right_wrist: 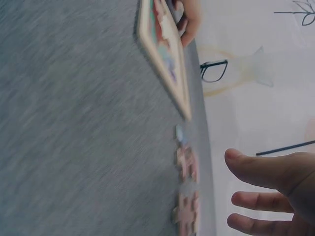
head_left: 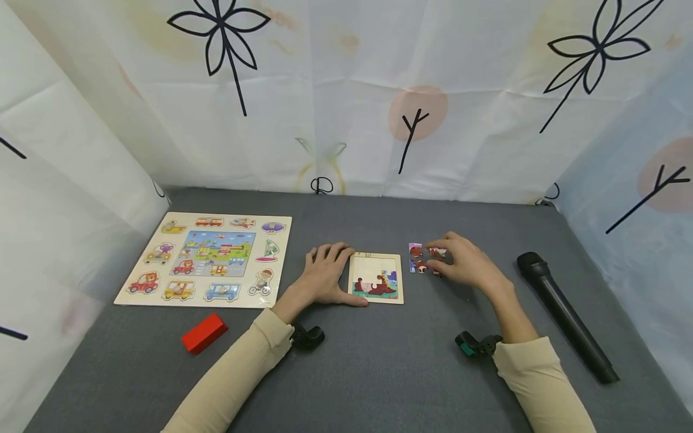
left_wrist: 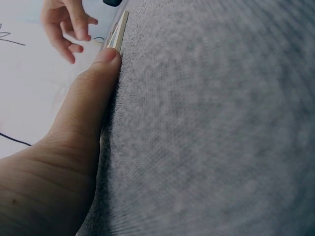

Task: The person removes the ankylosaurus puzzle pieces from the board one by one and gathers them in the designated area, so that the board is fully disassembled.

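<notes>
A small wooden jigsaw tray [head_left: 376,257] lies on the table, its lower part filled with joined pieces [head_left: 375,286] that show a brown figure on green. My left hand [head_left: 323,278] rests spread along the tray's left side, thumb at the near edge and fingertips at the far corner. Loose jigsaw pieces [head_left: 415,252] in purple and red lie right of the tray. Over them my right hand [head_left: 460,260] hovers, thumb and fingers apart with nothing between them. The right wrist view shows this hand [right_wrist: 275,189] above the loose pieces [right_wrist: 187,211], which are blurred there.
A large picture board [head_left: 203,291] with vehicle shapes lies at the left. Nearer me is a red block [head_left: 204,333]. A black microphone [head_left: 567,319] lies on the right side of the grey table [head_left: 379,373]. Patterned white cloth [head_left: 346,90] hangs behind and at both sides.
</notes>
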Available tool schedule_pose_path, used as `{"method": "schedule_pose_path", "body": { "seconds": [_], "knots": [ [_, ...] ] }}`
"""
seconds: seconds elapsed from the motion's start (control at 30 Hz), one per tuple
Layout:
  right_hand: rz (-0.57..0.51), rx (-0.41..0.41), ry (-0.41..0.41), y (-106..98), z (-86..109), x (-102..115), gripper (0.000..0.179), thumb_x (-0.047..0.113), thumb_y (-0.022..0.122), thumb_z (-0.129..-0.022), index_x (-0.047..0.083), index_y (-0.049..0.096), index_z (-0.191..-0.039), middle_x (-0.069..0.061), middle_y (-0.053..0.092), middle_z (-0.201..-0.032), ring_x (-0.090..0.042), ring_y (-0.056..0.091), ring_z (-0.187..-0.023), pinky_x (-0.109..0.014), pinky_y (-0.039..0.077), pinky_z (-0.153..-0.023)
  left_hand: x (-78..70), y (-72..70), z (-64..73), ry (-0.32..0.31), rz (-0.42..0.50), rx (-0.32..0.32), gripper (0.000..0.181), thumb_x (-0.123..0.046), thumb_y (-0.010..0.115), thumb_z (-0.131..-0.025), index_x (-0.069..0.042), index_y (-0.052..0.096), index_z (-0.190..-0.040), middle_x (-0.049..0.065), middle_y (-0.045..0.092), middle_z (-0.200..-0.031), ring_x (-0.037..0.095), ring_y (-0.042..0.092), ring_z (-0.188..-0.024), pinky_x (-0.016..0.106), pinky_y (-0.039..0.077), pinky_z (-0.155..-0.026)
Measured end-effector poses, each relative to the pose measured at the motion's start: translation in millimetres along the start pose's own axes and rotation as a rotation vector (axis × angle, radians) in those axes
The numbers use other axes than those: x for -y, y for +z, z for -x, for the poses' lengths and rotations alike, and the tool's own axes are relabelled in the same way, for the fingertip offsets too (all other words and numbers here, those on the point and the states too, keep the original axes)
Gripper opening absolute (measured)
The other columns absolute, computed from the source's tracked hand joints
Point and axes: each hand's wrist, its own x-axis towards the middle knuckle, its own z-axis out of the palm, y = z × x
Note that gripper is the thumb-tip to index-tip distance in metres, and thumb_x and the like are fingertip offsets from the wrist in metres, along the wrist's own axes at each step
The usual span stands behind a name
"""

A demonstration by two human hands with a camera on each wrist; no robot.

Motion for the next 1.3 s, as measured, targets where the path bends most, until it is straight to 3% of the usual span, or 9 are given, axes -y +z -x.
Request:
{"method": "schedule_pose_path", "body": {
  "seconds": [0.1,0.33,0.7,0.97,1.3],
  "knots": [
    [-0.018,0.004,0.000,-4.0,-3.4,8.3,0.041,0.017,0.072,-0.095,0.002,0.067,-0.133,-0.022,0.064,-0.120,-0.033,0.062,-0.099,-0.042,0.051,-0.075,0.0,0.1,0.5,0.003,0.003,-0.009,0.112,-0.078,0.078,-0.069,-0.023,0.035,-0.156,0.008,0.031,-0.162,0.035,0.030,-0.146,0.069,0.022,-0.116],
    [-0.025,0.008,-0.029,-6.3,-12.2,28.0,0.041,0.019,0.072,-0.096,0.003,0.067,-0.134,-0.021,0.064,-0.119,-0.027,0.059,-0.090,-0.035,0.046,-0.070,0.5,-0.4,0.2,0.004,0.001,0.000,0.112,-0.078,0.077,-0.069,-0.023,0.034,-0.157,0.007,0.030,-0.163,0.035,0.029,-0.147,0.069,0.021,-0.116],
    [-0.017,0.038,-0.140,19.2,-26.6,49.1,0.039,0.019,0.073,-0.095,0.004,0.069,-0.131,-0.018,0.066,-0.117,-0.030,0.063,-0.096,-0.042,0.052,-0.078,2.3,1.2,-1.1,0.003,0.000,0.003,0.111,-0.079,0.076,-0.070,-0.023,0.034,-0.157,0.007,0.030,-0.163,0.036,0.029,-0.147,0.069,0.022,-0.116],
    [-0.030,0.104,-0.150,34.8,-28.4,58.4,0.039,0.024,0.077,-0.093,0.005,0.072,-0.127,-0.014,0.066,-0.110,-0.014,0.050,-0.074,-0.026,0.041,-0.064,1.3,0.2,-0.2,0.007,-0.008,-0.009,0.111,-0.079,0.076,-0.070,-0.023,0.035,-0.157,0.008,0.031,-0.162,0.036,0.030,-0.146,0.069,0.023,-0.115],
    [-0.030,0.144,-0.152,44.2,-26.3,57.2,0.039,0.028,0.080,-0.090,0.006,0.075,-0.122,-0.013,0.066,-0.113,-0.007,0.050,-0.069,-0.023,0.043,-0.060,1.1,0.2,-0.6,0.005,-0.006,0.001,0.112,-0.080,0.076,-0.070,-0.023,0.034,-0.157,0.008,0.031,-0.162,0.036,0.030,-0.147,0.069,0.023,-0.116]
  ]
}}
